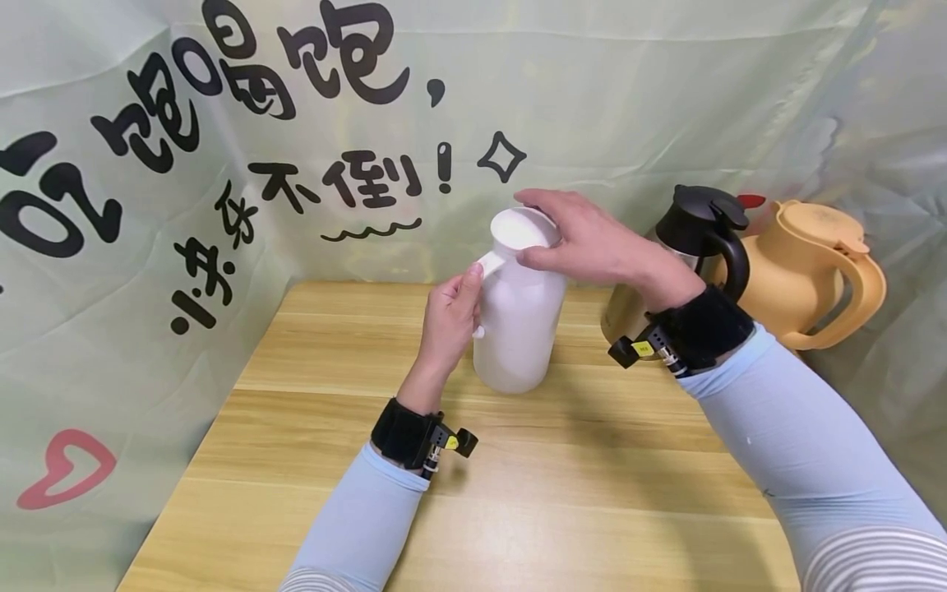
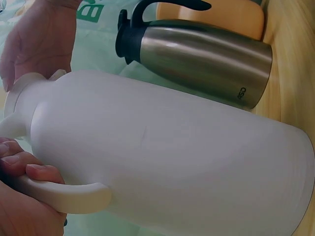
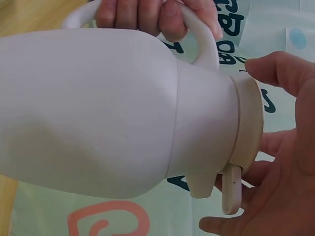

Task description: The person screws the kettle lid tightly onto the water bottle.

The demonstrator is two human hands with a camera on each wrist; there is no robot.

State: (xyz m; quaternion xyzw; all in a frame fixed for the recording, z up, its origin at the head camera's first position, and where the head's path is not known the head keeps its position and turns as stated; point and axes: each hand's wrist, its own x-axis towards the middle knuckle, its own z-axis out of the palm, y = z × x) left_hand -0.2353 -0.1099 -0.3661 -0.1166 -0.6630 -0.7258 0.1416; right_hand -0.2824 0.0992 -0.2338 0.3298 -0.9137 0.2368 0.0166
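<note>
A white thermos jug [image 1: 518,329] stands on the wooden table in front of me. My left hand [image 1: 450,316] grips its handle [image 2: 74,196], fingers curled round it with the thumb near the top. At the jug's mouth, my right hand [image 1: 584,238] spreads its thumb and fingers about the round lid [image 3: 250,123]. In the right wrist view the thumb is at one edge of the lid while the other fingers reach past the far side, partly hidden. A small lever [image 3: 232,189] sticks out by the spout [image 3: 201,184].
To the right stand a steel thermos jug [image 2: 211,59] with a black top and an orange jug [image 1: 792,271], both partly behind my right arm. A pale cloth with black lettering [image 1: 362,181] hangs behind the wooden table [image 1: 296,427].
</note>
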